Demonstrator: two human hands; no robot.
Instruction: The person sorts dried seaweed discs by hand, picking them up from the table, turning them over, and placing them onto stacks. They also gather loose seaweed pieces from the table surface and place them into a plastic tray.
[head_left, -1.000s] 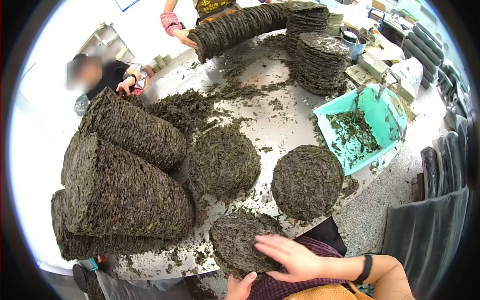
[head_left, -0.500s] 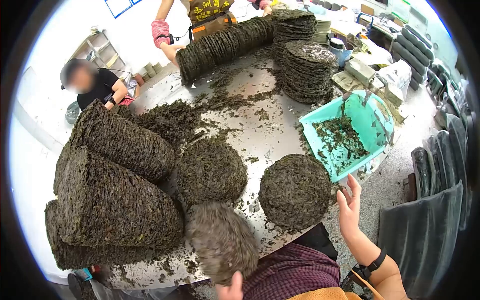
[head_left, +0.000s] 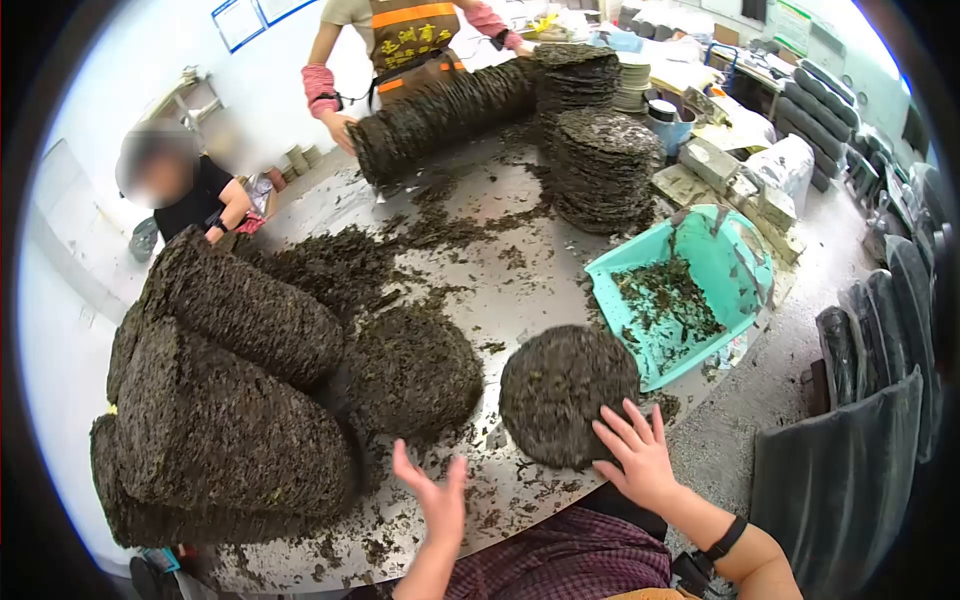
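Note:
A round stack of dark, seaweed-like sheets [head_left: 565, 390] lies near the front edge of the metal table [head_left: 500, 270]. My right hand [head_left: 638, 457] rests on its lower right rim, fingers spread. Raised over the table just left of that stack is my left hand [head_left: 438, 495], with its fingers apart and nothing in them. A second round pile [head_left: 415, 368] sits beyond my left hand. Large rolls of the same dark material [head_left: 225, 420] are heaped at the left.
A turquoise scoop [head_left: 735, 290] with dark scraps stands at the right. Tall round stacks [head_left: 605, 170] are behind it. Across the table a person [head_left: 420, 40] holds a long dark roll [head_left: 440, 115]; another person [head_left: 185, 190] is at the far left. Scraps litter the tabletop.
The blurred dark sheet by my left hand is gone from there, and that hand has risen over the table, opened. My right hand has moved left onto the round stack.

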